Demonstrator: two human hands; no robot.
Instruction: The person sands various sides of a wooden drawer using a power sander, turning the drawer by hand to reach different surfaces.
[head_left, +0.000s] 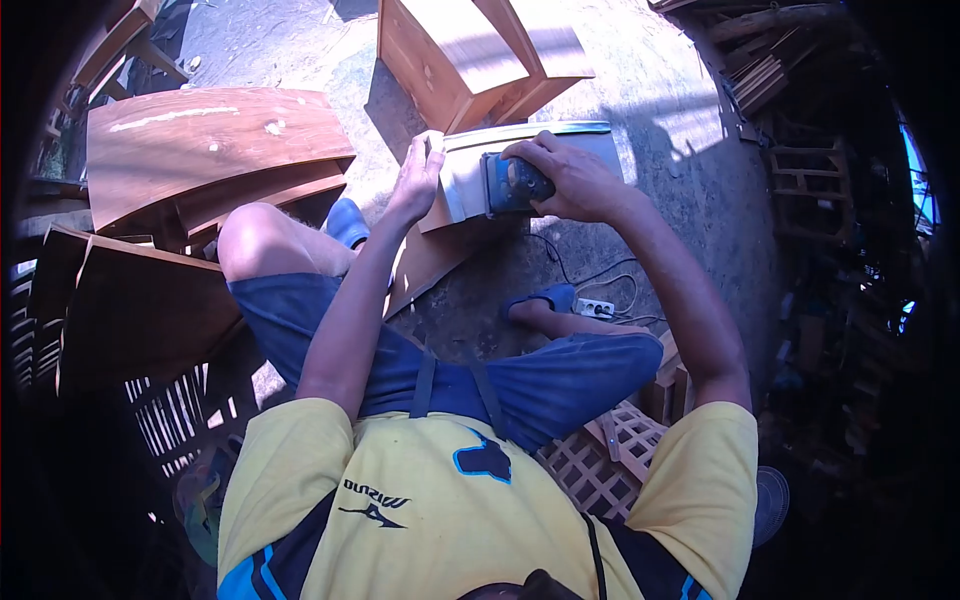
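Observation:
My right hand (578,182) is wrapped over the top of a blue and black power sander (512,188), whose base rests on the pale face of a wooden piece (464,178). This piece has a long curved edge along its far side and stands in front of my knees. My left hand (416,180) grips the left end of the same piece, with its fingertips near the far corner. The sander's underside is hidden against the wood.
Wooden carcasses stand ahead (440,60) and at left, where a curved panel (215,145) bears pale filler patches. A dark cord runs on the floor near a white power strip (595,309) beside my sandalled foot. Stacked timber (760,82) lies at far right.

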